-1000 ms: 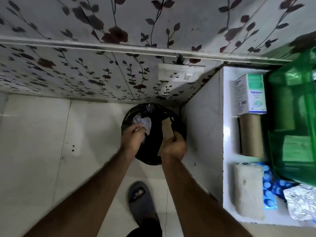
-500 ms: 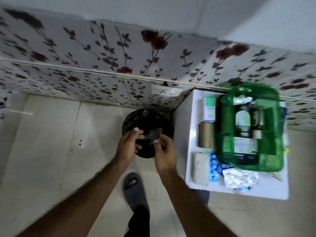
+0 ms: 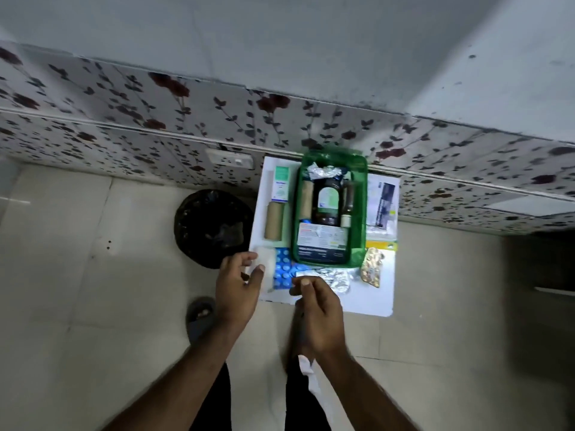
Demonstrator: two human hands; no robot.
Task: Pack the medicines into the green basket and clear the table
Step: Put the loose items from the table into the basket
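The green basket (image 3: 361,213) stands on a small white table (image 3: 370,301) against the wall, holding bottles, a box and foil strips. Left of it lie a white-green box (image 3: 281,184), a brown roll (image 3: 274,220), a white pad (image 3: 267,262) and blue blister strips (image 3: 284,272). In front lies a silver foil strip (image 3: 336,279), and to the right a gold blister (image 3: 371,267). My left hand (image 3: 236,283) hovers empty, fingers spread, over the table's front left corner by the white pad. My right hand (image 3: 317,309) hangs loosely curled and empty before the table's front edge.
A black-lined bin (image 3: 214,227) stands on the tiled floor left of the table. Papers (image 3: 382,203) lie on the table right of the basket. A wall socket (image 3: 230,158) sits above the bin. My sandalled foot (image 3: 200,315) is below the bin.
Both hands let go of paper scraps over the bin and moved right toward the table's front edge. The view swung right and pulled back.
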